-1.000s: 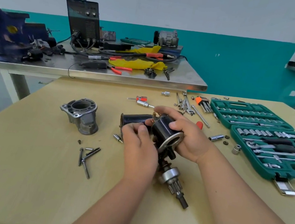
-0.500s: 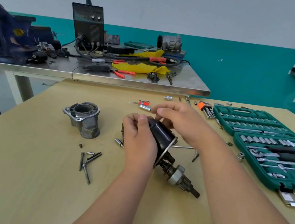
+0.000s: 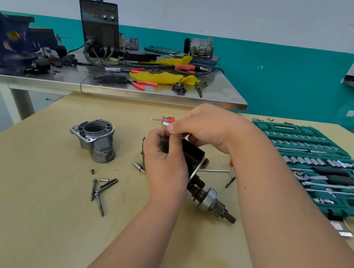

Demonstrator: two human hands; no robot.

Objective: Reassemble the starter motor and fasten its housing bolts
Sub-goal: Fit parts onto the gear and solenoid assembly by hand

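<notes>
Starter motor (image 3: pixel 192 157) held tilted over middle of wooden table (image 3: pixel 17 200), pinion shaft (image 3: pixel 209 198) pointed toward near edge. Black body gripped by left hand (image 3: pixel 166 160), fingers curled round rear end. Right hand (image 3: pixel 208 127) held above it, fingertips pinched together; what is pinched cannot be told. Motor judged heavy, rigid, smooth, perhaps greasy: best taken round body, not shaft. Nose housing (image 3: pixel 95 140) and bolts (image 3: pixel 99 193) seen apart at left.

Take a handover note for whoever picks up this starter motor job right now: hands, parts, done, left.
Left hand grips the black motor body on the table; right hand pinches at its top end, what is unseen.
Done: pinion shaft sits in the body, pointing toward the person.
Grey nose housing stands apart, left; bolts lie loose before it.
To do: fit housing, fasten bolts.
</notes>
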